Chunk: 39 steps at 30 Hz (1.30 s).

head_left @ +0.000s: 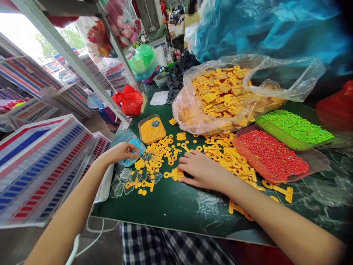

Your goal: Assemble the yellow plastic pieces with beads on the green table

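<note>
My left hand [124,151] is over the tray of small blue beads [129,161], its thumb and fingers brought close together at the beads; whether something is between them is too small to tell. On the green table my right hand [200,170] lies palm down, its fingertips on a flat yellow plastic piece [173,174] with a ring at its left end. Loose yellow pieces [158,152] are heaped between the hands. Behind them stands a tray of yellow beads [150,133] with a dark round piece on top. Clear plastic pieces [121,182] lie below the blue beads.
A clear bag of yellow pieces [220,92] stands at the back. Trays of red beads [273,152] and green beads [298,125] are at the right. A red bag [129,101] sits by the metal post. Striped crates [52,165] stand left. A person [191,20] is far behind.
</note>
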Tool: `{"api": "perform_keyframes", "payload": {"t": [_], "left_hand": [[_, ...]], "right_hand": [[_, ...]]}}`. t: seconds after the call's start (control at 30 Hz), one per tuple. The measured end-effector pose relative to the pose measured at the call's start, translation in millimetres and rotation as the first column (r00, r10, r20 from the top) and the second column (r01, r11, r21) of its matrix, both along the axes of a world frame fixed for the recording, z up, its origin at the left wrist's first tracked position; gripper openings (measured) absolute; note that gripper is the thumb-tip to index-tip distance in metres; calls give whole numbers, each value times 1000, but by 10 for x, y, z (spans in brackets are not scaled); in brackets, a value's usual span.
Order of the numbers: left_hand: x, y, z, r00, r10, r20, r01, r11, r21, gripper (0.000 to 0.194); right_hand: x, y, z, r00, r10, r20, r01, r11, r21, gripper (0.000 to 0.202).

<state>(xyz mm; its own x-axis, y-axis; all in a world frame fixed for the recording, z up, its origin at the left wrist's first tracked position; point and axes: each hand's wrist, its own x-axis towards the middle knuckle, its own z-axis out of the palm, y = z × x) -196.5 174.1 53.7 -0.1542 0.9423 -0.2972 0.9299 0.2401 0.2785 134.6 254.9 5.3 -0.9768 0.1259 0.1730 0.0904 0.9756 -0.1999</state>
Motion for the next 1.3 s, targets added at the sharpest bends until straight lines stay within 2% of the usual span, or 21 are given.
{"api": "perform_keyframes", "payload": {"t": [0.1, 0.27, 0.4, 0.57, 0.73, 0.9, 1.3], "left_hand": [[-1, -40, 29, 1000, 21, -14, -21, 1000, -3, 43], [-29, -92, 72, 995, 94, -20, -92, 991, 97, 52], [-37, -126, 46, 994, 107, -32, -101, 985, 141, 54], [-34, -147, -11, 986, 138, -93, -116, 972, 204, 51], [-46, -138, -36, 991, 29, -127, 0, 975, 222, 40], [-49, -90, -76, 993, -54, -107, 69, 989, 134, 38], [56, -36, -155, 987, -138, -78, 149, 978, 144, 43]], "right_hand": [[0, 4, -13, 1000, 3, -21, -3, 1000, -4, 23], [-1, 4, -26, 999, 12, -34, -12, 1000, -11, 23], [3, 4, -37, 997, 25, -68, -26, 999, -18, 26], [19, 14, -22, 997, -30, -70, 29, 1000, -8, 33], [28, 25, -8, 998, -60, -26, 60, 998, 4, 35], [24, 28, -34, 998, -63, -31, 63, 998, 0, 34], [11, 8, -7, 997, -79, 1, 79, 997, -16, 33]]}}
